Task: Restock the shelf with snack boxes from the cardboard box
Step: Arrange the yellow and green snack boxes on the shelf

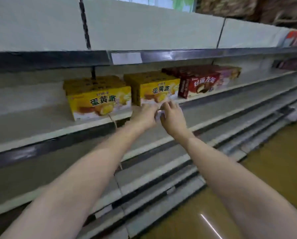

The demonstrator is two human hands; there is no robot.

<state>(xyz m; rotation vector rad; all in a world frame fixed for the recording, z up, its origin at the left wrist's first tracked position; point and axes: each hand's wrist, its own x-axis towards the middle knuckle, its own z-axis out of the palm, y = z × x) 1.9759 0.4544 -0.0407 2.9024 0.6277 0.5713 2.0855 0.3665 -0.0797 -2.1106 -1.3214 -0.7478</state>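
Shelf (41, 125) ahead: your hands (145, 116) (172, 118) meet just below yellow box (159, 91), jointly pinching something small and unclear; long axis sideways.

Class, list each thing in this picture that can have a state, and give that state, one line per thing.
Left yellow boxes: upright, stacked in a row on the shelf.
Middle yellow boxes: upright, just behind the hands.
Red boxes: upright, right of them.
Left hand: fingers curled, meeting right hand.
Right hand: fingers curled; grip unclear.
Shelf: partly stocked.
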